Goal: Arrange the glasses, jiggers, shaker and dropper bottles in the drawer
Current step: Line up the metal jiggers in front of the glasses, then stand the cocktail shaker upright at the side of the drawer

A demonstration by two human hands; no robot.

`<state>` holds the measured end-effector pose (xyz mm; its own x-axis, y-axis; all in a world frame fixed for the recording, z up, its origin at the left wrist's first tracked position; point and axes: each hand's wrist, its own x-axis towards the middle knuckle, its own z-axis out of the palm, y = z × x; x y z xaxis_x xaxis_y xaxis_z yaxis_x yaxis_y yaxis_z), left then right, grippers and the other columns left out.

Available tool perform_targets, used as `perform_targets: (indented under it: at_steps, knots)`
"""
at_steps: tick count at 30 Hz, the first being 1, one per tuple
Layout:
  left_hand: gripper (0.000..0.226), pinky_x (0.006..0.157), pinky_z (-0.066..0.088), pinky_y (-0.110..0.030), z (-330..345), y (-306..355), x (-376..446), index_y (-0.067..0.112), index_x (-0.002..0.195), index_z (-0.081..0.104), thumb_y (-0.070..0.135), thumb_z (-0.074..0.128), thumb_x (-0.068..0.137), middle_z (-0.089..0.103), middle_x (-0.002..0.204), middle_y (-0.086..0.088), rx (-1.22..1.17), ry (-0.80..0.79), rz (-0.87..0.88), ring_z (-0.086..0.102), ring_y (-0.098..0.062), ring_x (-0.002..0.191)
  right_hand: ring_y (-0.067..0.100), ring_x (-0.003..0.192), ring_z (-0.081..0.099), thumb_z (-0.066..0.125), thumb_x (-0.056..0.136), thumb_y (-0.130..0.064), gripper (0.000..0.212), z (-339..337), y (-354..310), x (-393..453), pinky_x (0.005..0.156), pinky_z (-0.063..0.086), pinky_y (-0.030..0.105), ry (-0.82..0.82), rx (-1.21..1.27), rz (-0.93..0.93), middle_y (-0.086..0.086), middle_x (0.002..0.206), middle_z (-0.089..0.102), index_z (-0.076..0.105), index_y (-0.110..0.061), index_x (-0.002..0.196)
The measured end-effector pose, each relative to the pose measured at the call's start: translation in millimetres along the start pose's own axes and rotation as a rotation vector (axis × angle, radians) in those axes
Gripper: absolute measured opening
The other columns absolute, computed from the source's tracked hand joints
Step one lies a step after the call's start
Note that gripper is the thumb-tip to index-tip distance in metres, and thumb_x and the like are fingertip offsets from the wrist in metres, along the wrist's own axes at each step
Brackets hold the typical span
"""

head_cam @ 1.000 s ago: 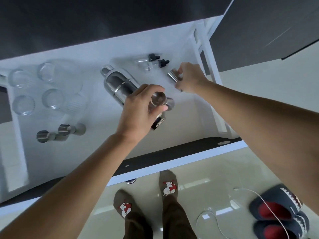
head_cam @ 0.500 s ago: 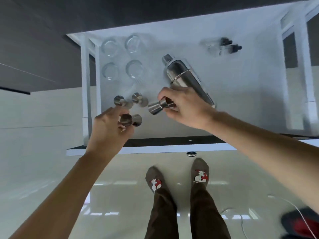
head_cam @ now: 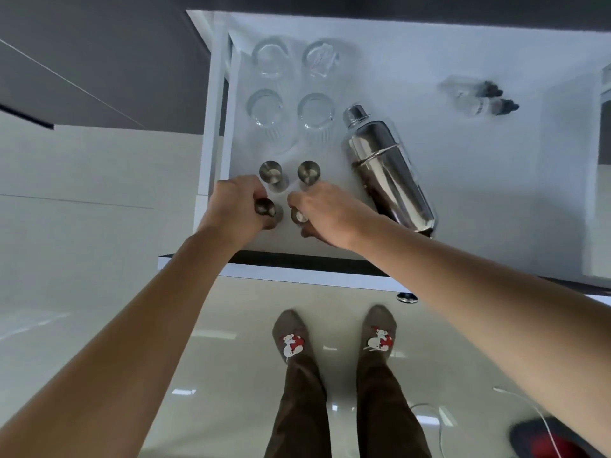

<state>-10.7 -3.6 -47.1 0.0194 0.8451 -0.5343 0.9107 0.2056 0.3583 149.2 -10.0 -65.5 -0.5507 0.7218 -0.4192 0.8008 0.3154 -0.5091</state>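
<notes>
The white drawer (head_cam: 463, 180) stands pulled out. Several clear glasses (head_cam: 315, 110) sit upright in a block at its back left. In front of them two steel jiggers (head_cam: 271, 171) stand upright side by side. My left hand (head_cam: 234, 209) grips a third jigger (head_cam: 264, 207) just in front of that pair. My right hand (head_cam: 325, 214) grips a fourth jigger (head_cam: 298, 216) beside it. A steel shaker (head_cam: 385, 170) lies on its side to the right. Two dropper bottles (head_cam: 479, 99) with black caps lie at the back right.
The drawer's dark front edge (head_cam: 297, 259) runs below my hands. Its white left wall (head_cam: 215, 110) is close to my left hand. My socked feet (head_cam: 291, 338) stand on the glossy floor. A white cable (head_cam: 439, 421) and a slipper (head_cam: 542, 438) lie at lower right.
Both hands have come down and closer together, bringing their jiggers upright onto the drawer floor just in front of the standing pair. The camera view has moved closer.
</notes>
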Motion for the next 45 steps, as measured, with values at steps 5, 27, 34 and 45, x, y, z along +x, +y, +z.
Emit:
perform_targets:
  at_steps: [5, 27, 34, 45]
  knots:
    - [0.058, 0.076, 0.048, -0.030, -16.9, 13.4, -11.5, 0.011, 0.117, 0.058, 0.025, 0.086, 0.068, 0.063, 0.109, -0.009, 0.058, 0.052, 0.068, 0.061, -0.025, 0.096, 0.027, 0.091, 0.065, 0.070, 0.083, -0.016, 0.028, -16.3, 12.7, -15.8, 0.080, 0.054, 0.036, 0.156, 0.073, 0.118, 0.010, 0.103, 0.069, 0.062, -0.015, 0.110]
    - [0.058, 0.062, 0.049, -0.026, 105.9, 181.4, 9.1, 0.046, 0.148, 0.010, 0.019, 0.036, 0.104, 0.066, 0.100, -0.001, -0.860, -0.359, -0.111, 0.058, -0.005, 0.073, 0.028, 0.101, 0.060, 0.062, 0.088, -0.032, 0.072, -34.9, 131.4, -117.2, 0.094, 0.044, 0.032, 0.426, 0.487, 0.601, 0.008, 0.118, 0.066, 0.023, -0.034, 0.149]
    - [0.064, 0.064, 0.052, -0.024, 136.2, 231.9, 5.8, 0.042, 0.149, 0.008, 0.013, 0.041, 0.102, 0.067, 0.110, -0.015, -0.818, -0.504, -0.029, 0.057, -0.011, 0.078, 0.027, 0.115, 0.058, 0.060, 0.092, -0.024, 0.076, -45.8, 167.5, -163.8, 0.103, 0.042, 0.036, 0.440, 0.449, 0.688, 0.008, 0.136, 0.057, 0.013, -0.027, 0.152]
    - [0.072, 0.088, 0.055, -0.047, 174.3, 282.3, 4.5, 0.042, 0.150, 0.012, 0.007, 0.050, 0.098, 0.061, 0.096, -0.008, -0.862, -0.588, 0.054, 0.056, -0.010, 0.067, 0.032, 0.130, 0.044, 0.064, 0.089, -0.019, 0.080, -40.1, 202.7, -201.4, 0.105, 0.041, 0.041, 0.445, 0.194, 0.774, 0.016, 0.146, 0.036, 0.014, -0.021, 0.151]
